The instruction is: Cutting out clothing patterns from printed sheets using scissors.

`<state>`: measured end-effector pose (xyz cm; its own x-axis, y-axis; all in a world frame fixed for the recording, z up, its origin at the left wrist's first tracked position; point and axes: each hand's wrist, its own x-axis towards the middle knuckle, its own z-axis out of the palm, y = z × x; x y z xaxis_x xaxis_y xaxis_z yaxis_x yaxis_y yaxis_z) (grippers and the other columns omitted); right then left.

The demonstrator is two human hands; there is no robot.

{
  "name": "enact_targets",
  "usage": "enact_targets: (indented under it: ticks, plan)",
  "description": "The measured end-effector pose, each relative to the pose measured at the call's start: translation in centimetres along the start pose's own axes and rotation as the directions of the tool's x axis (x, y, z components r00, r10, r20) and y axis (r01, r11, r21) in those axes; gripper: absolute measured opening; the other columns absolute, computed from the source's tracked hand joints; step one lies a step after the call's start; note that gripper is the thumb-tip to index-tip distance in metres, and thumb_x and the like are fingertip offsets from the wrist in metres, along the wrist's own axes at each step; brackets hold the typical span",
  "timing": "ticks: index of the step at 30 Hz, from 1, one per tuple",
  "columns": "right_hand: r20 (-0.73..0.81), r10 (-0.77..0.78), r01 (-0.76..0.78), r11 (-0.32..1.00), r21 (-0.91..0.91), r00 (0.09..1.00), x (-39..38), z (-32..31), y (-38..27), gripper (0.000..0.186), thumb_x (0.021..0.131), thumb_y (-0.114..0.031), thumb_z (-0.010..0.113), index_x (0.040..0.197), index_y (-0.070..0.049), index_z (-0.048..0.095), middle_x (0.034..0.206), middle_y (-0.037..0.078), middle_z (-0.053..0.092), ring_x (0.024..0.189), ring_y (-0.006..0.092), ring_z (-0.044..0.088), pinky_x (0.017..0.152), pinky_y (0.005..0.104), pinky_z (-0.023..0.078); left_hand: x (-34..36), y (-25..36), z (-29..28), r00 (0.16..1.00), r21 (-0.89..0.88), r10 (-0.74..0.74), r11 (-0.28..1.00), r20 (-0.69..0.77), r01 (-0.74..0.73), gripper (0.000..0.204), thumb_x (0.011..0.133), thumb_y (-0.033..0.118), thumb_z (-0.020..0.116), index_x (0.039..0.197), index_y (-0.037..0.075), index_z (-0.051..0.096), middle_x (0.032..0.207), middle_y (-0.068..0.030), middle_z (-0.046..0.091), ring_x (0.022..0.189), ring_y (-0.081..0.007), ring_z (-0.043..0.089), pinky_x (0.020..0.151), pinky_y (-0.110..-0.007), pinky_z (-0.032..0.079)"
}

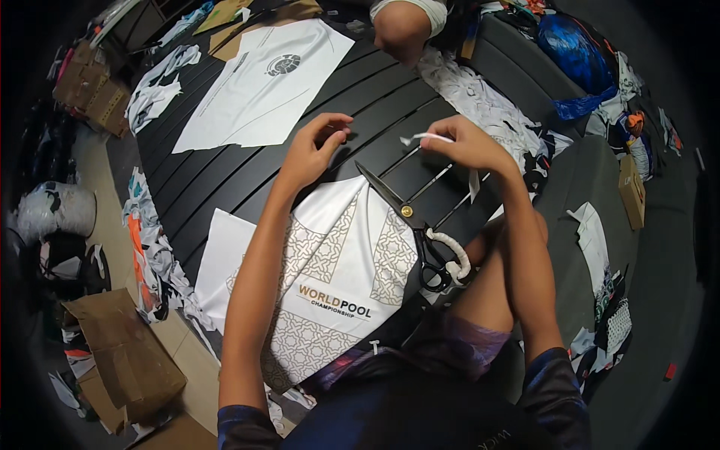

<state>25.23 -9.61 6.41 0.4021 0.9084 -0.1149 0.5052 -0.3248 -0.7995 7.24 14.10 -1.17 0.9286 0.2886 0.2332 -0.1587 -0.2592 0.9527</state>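
Note:
My left hand hovers above the dark slatted table, fingers loosely curved, thumb apart, nothing in it. Between thumb and fingers, my right hand pinches a thin white fabric strip. Large black scissors lie between my forearms, blades partly over a white printed fabric piece. One handle loop is wrapped in white material. That fabric piece has a beige geometric pattern and printed lettering, and it drapes from the table's near edge over my lap.
A flat white fabric panel with a round dark emblem lies on the far side of the table. Scraps pile at the right. Another person's knee shows at the far edge. Cardboard lies at the left on the floor.

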Motion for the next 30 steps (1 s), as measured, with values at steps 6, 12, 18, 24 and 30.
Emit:
enact_targets:
  ticks: [6,12,18,24,30]
  plan:
    - [-0.100,-0.003,0.041,0.926,0.376,0.995,1.4,0.6,-1.5,0.025,0.096,-0.025,0.061,0.089,-0.002,0.068,0.068,-0.001,0.060,0.063,0.0063,0.057,0.060,0.0233,0.046,-0.2,0.4,0.2,1.000,0.010,0.011,1.000,-0.029,-0.011,0.024,0.096,0.006,0.055,0.118,-0.001,0.060,0.102,-0.0058,0.065,0.094,-0.0112,0.060,0.088,-0.025,0.047]
    - [-0.143,-0.253,0.290,0.846,0.447,0.957,4.5,0.9,-3.6,0.025,0.096,-0.024,0.062,0.097,0.001,0.069,0.095,0.007,0.072,0.089,0.0116,0.066,0.082,0.0260,0.050,-0.3,0.7,0.2,0.999,0.021,-0.029,0.999,-0.023,0.029,0.023,0.097,0.009,0.057,0.118,0.001,0.061,0.102,-0.0049,0.064,0.093,-0.0112,0.060,0.087,-0.025,0.047]
    - [-0.070,-0.313,0.306,0.818,0.488,0.947,7.0,2.0,-4.1,0.026,0.096,-0.023,0.062,0.102,0.001,0.070,0.101,0.009,0.073,0.097,0.0137,0.066,0.088,0.0287,0.051,-0.3,1.2,0.3,0.999,0.138,0.045,0.990,-0.020,-0.042,0.026,0.092,0.016,0.066,0.115,0.004,0.063,0.102,-0.0037,0.062,0.092,-0.0113,0.059,0.080,-0.024,0.045]
    - [-0.186,-0.312,0.363,0.790,0.494,0.932,7.4,2.5,-4.9,0.024,0.096,-0.020,0.062,0.101,0.002,0.071,0.098,0.008,0.073,0.093,0.0124,0.066,0.085,0.0266,0.050,-0.2,1.3,0.6,0.993,0.234,0.110,0.967,-0.032,-0.100,0.031,0.084,0.024,0.075,0.105,0.003,0.065,0.093,-0.0064,0.061,0.082,-0.0163,0.059,0.071,-0.027,0.045]
    - [-0.227,-0.334,0.403,0.766,0.501,0.915,7.5,2.7,-5.1,0.023,0.095,-0.018,0.063,0.101,0.003,0.071,0.095,0.008,0.073,0.091,0.0123,0.067,0.084,0.0251,0.051,-0.1,1.2,0.6,0.993,0.223,0.110,0.970,-0.049,-0.096,0.029,0.085,0.025,0.074,0.102,0.003,0.065,0.094,-0.0067,0.061,0.081,-0.0165,0.059,0.070,-0.028,0.044]
